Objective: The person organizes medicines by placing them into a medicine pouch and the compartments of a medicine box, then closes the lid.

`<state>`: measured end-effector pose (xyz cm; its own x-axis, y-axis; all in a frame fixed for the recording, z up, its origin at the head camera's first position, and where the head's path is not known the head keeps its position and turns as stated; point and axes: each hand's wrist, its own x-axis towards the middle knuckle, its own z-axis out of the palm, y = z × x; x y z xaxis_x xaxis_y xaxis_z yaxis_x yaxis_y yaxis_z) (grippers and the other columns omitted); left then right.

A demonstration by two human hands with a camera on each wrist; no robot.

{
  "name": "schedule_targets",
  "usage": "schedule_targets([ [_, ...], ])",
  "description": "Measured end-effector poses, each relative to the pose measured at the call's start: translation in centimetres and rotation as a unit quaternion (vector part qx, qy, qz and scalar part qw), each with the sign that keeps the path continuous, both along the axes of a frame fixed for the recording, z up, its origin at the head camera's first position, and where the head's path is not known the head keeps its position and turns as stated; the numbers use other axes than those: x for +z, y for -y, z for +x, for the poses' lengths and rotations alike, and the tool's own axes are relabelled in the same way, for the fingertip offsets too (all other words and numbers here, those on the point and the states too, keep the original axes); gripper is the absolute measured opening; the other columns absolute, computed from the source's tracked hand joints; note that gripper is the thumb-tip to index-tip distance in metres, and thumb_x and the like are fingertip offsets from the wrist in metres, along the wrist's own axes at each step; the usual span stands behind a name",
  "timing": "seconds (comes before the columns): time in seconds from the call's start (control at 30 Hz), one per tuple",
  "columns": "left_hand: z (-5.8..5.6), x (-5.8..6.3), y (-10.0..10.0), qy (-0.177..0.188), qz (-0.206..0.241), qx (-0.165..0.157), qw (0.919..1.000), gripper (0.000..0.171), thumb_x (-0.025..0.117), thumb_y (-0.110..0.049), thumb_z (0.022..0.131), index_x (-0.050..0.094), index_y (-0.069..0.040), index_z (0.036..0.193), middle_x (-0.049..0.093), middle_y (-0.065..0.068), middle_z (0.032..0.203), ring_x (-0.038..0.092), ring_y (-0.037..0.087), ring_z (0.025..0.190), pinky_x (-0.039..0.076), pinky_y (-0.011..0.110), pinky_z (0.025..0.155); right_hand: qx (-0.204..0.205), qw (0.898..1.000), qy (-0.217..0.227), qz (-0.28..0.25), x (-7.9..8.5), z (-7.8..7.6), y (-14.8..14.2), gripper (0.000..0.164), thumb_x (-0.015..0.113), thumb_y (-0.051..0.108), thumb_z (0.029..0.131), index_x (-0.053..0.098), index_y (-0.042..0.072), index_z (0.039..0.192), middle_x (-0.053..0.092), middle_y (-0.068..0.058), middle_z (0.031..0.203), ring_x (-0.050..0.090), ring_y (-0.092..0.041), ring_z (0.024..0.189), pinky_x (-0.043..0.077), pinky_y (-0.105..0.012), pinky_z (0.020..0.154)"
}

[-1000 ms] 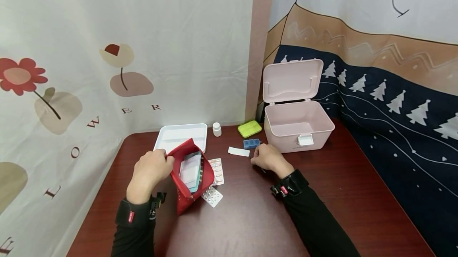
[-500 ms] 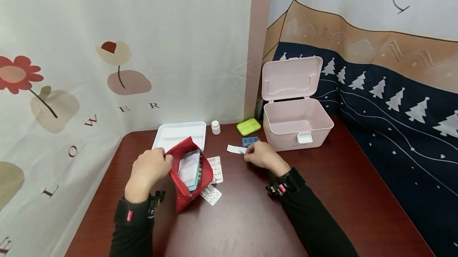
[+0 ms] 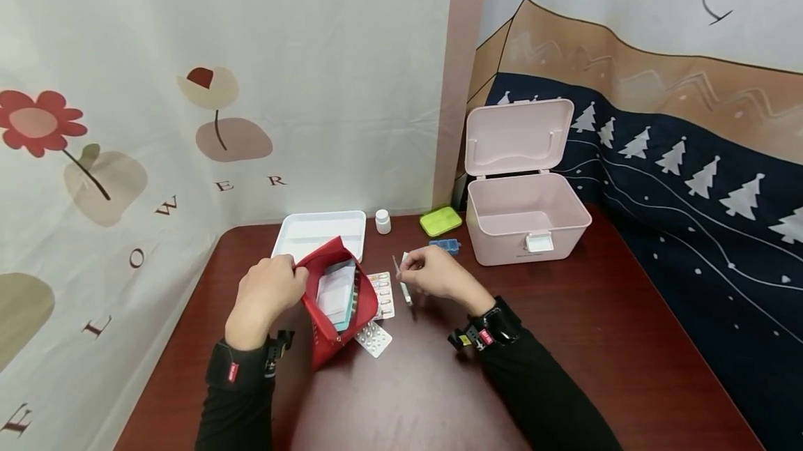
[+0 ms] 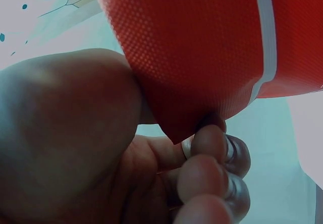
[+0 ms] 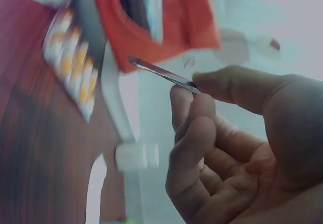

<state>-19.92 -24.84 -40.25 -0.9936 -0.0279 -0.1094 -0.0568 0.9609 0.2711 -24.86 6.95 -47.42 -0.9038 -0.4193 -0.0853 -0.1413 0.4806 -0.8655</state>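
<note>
My left hand (image 3: pixel 266 291) pinches the upper corner of a red zip pouch (image 3: pixel 326 350); the left wrist view shows thumb and curled fingers at its cloth edge (image 4: pixel 176 67). The pouch mouth gapes, with a white and teal packet (image 3: pixel 335 291) inside. My right hand (image 3: pixel 436 273) pinches slim metal tweezers (image 5: pixel 164 73) between thumb and fingertips, pointing toward the pouch. Under that hand lies a white paper strip (image 5: pixel 95 191), mostly hidden in the head view. Beside the pouch lie a blister pack of capsules (image 3: pixel 384 294) and another of round pills (image 3: pixel 375 339).
A white divided tray (image 3: pixel 320 222), a white bottle (image 3: pixel 383 222), a lime-green case (image 3: pixel 441 222) and a blue pill box (image 3: pixel 447 246) stand along the back. At the right is a pink box (image 3: pixel 527 242) with its lid raised. Curtains hang behind the table.
My right hand has moved left with the tweezers, from beside the blue pill box, over the paper strip and toward the pouch. My left hand keeps its grip on the pouch.
</note>
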Motion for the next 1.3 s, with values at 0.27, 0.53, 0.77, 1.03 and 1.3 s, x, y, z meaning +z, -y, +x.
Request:
schedule_targets([
  [0.27, 0.0, 0.0, 0.1, 0.0, 0.003, 0.002, 1.0, 0.038, 0.057, -0.03, 0.104, 0.068, 0.005, 0.115, 0.07, 0.02, 0.093, 0.064, 0.032, 0.079, 0.052, 0.044, 0.066, -0.044, 0.997, -0.056, 0.011, 1.1, 0.7, 4.6, 0.011, 0.079, 0.028, 0.097, 0.082, 0.02, 0.091, 0.077, 0.003, 0.085, 0.063, -0.009, 0.073, 0.05, -0.028, 0.07],
  [0.53, -0.1, -0.1, 0.1, -0.004, 0.003, 0.0, 1.0, 0.037, 0.057, -0.03, 0.104, 0.068, 0.005, 0.114, 0.07, 0.019, 0.092, 0.064, 0.032, 0.078, 0.052, 0.045, 0.067, -0.064, 0.996, -0.057, 0.037, 0.7, 1.8, 7.3, 0.018, 0.08, 0.028, 0.098, 0.083, 0.02, 0.083, 0.079, 0.004, 0.077, 0.061, -0.008, 0.067, 0.047, -0.028, 0.066],
  [0.77, 0.0, -0.1, 0.1, -0.002, 0.005, 0.0, 1.0, 0.038, 0.058, -0.029, 0.104, 0.068, 0.005, 0.115, 0.07, 0.019, 0.092, 0.063, 0.032, 0.078, 0.052, 0.044, 0.066, -0.065, 0.993, -0.037, 0.094, 0.1, 2.4, 8.4, 0.024, 0.08, 0.029, 0.101, 0.082, 0.02, 0.079, 0.073, 0.007, 0.062, 0.062, -0.007, 0.054, 0.046, -0.027, 0.059],
  [1.03, 0.1, -0.3, 0.1, 0.001, 0.009, 0.003, 1.0, 0.041, 0.06, -0.03, 0.104, 0.068, 0.007, 0.12, 0.071, 0.019, 0.094, 0.063, 0.03, 0.077, 0.052, 0.041, 0.065, -0.042, 0.98, -0.067, 0.182, -0.1, 2.5, 9.1, 0.029, 0.08, 0.034, 0.099, 0.083, 0.023, 0.073, 0.065, 0.009, 0.064, 0.06, -0.014, 0.071, 0.046, -0.03, 0.066],
  [1.3, 0.0, -0.1, 0.1, 0.001, 0.01, 0.004, 0.9999, 0.041, 0.059, -0.03, 0.104, 0.068, 0.007, 0.121, 0.07, 0.019, 0.093, 0.062, 0.03, 0.077, 0.051, 0.041, 0.064, -0.016, 0.975, -0.093, 0.201, 0.0, 2.4, 9.4, 0.03, 0.076, 0.033, 0.103, 0.085, 0.022, 0.077, 0.067, 0.006, 0.069, 0.061, -0.018, 0.071, 0.046, -0.033, 0.065],
])
